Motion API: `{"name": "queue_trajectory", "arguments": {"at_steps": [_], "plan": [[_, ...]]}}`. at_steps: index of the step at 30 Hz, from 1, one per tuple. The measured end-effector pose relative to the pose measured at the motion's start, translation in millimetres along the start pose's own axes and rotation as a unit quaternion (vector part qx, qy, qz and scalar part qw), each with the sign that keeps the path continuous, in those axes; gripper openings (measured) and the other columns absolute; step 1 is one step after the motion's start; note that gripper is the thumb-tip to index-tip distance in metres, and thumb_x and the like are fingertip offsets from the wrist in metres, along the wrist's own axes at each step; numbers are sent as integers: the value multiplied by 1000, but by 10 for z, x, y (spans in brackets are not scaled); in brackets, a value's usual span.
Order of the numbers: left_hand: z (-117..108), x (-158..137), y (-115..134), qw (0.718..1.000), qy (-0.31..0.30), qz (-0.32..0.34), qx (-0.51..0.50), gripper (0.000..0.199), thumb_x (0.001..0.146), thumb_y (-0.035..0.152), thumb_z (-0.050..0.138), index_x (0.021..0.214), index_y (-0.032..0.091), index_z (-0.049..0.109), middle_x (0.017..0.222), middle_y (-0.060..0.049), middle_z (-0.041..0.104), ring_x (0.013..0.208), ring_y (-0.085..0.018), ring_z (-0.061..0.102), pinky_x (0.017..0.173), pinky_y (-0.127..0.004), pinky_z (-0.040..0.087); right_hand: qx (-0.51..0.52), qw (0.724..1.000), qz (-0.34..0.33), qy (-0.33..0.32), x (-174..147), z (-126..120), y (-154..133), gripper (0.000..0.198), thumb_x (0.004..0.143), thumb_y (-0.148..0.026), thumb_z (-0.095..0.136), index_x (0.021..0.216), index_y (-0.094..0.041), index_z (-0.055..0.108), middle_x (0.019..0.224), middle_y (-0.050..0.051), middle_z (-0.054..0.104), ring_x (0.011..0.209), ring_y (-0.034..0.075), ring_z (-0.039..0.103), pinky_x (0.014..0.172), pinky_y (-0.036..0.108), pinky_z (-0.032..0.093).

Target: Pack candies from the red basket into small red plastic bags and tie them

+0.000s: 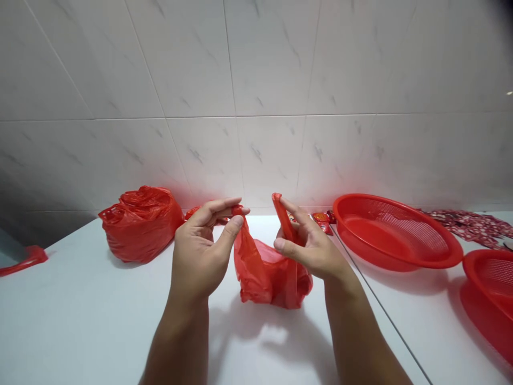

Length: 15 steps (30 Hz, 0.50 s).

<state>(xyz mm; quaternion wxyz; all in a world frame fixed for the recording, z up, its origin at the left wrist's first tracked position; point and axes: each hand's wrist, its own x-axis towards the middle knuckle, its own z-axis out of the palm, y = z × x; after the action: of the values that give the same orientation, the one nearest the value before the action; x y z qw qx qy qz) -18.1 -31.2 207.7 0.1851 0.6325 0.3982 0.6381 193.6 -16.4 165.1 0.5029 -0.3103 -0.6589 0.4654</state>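
Here at centre: a thin red plastic bag hangs between my two hands, its handles raised and its mouth parted, over the white desk; I cannot tell whether its base touches the surface.
My left hand: thumb and index finger pinch the top of one handle, and the other fingers curl loosely behind.
My right hand: fingers and thumb pinch the opposite handle, which rises as a narrow strip to a tip beside my index finger.
Full bag: to the left, a bulging red bag sits near the wall, well apart from the one I hold; its contents are hidden.
Far left: a red plastic strip lies at the edge of view.
Packets: small red packets lie behind my right hand, just beside the large basket.
Baskets: a large red basket with perforated sides stands to my right; a second red basket is cut off by the frame.
Patterned pile: red-and-white patterned pieces lie behind the baskets, too small to identify.
Backdrop: a pale tiled wall with grey veining.
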Motion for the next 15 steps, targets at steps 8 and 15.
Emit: {"name": "queue_trajectory", "arguments": {"at_steps": [8,15], "plan": [[10,-130,81,985,-169,33,31,9,89,24,78,88,29,85,92,-4,77,87,-22,73,75,-34,61,-8,992,12,-124,17,386,-116,24,82,-25,80,105,-26,72,81,-3,62,72,16,59,64,28,49],[-43,-87,76,962,-228,24,148,31,94,35,72,124,34,78,115,-5,77,100,-26,72,77,-33,59,21,986,107,-122,17,321,11,45,105,-54,53,74,-21,55,48,-5,52,41,11,47,44,23,32]]}}
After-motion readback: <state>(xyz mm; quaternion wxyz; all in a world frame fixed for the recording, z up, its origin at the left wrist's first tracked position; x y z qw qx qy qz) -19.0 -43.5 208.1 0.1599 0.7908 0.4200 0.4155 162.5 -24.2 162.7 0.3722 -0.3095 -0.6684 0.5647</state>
